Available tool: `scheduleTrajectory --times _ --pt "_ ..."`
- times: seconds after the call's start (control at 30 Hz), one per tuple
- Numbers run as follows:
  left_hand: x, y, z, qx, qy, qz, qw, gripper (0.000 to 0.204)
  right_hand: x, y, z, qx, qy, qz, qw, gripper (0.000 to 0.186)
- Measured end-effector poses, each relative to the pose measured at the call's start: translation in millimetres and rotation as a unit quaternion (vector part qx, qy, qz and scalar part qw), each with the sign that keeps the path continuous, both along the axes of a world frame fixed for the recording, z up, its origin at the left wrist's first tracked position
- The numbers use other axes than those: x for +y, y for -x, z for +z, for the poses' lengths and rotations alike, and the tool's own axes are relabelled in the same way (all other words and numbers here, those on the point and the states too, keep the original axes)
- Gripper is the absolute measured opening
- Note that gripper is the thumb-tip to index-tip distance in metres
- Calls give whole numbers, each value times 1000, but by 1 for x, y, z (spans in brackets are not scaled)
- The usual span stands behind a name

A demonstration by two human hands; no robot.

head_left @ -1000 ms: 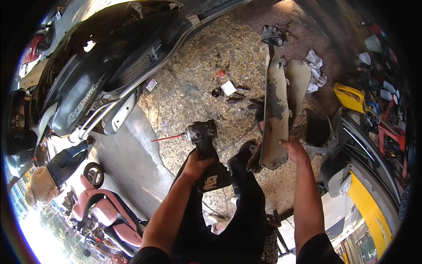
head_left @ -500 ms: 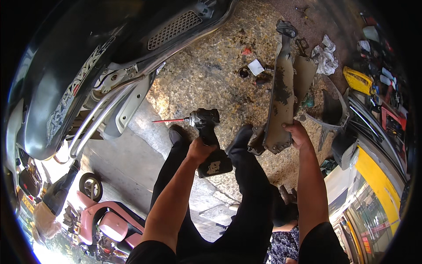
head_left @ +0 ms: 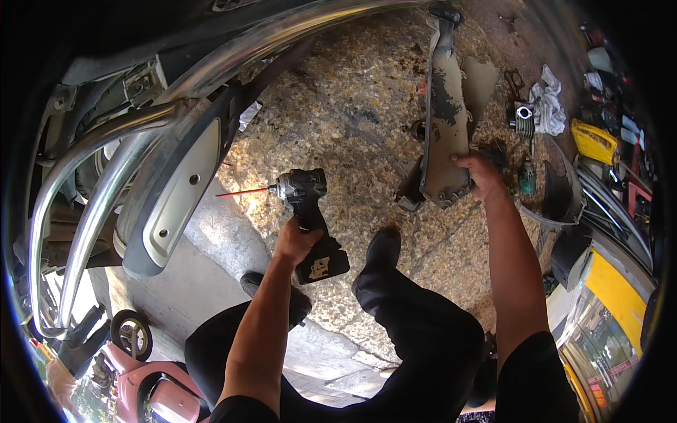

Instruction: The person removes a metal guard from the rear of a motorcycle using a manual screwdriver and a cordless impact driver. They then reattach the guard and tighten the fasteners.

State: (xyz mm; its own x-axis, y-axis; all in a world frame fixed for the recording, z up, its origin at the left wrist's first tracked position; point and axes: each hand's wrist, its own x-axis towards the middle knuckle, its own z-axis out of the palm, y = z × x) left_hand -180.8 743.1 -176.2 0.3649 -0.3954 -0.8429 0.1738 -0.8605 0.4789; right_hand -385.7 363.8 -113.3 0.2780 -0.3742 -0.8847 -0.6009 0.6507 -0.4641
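My left hand is wrapped round the handle of a black cordless drill. A long thin red bit sticks out of it toward the vehicle on the left. On the right, my right hand grips the near end of a long, worn panel, grey-beige with dark peeled patches. Its thumb lies on the panel's face, while the other fingers are partly hidden. The panel slants away from me, with a dark piece beside its near end.
Chrome tube bars and a silver-grey footboard panel of the vehicle stand at left. A pink scooter is at lower left. Crumpled white cloth, a small engine part, a curved dark cover and a yellow piece lie right.
My view has come lower and closer to the vehicle, whose chrome bars now look larger. The drill has shifted left and the panel farther forward, both still held. My legs are more bent.
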Motion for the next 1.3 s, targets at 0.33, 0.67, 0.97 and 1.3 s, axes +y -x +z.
scheduleTrajectory --times 0.33,0.67,0.97,1.3 --pt "39 3 -57 -39 49 -45 997 54 -44 -92 -78 -19 43 -24 999 33" --pt "51 34 -66 -149 59 -18 987 44 -19 -115 -117 44 94 10 995 40" --pt "35 6 -55 -128 -47 -189 972 47 -23 -103 -112 -20 7 -31 999 41" --pt "-24 -27 -1 -81 185 47 978 30 -7 -75 -54 -40 44 -30 998 45"
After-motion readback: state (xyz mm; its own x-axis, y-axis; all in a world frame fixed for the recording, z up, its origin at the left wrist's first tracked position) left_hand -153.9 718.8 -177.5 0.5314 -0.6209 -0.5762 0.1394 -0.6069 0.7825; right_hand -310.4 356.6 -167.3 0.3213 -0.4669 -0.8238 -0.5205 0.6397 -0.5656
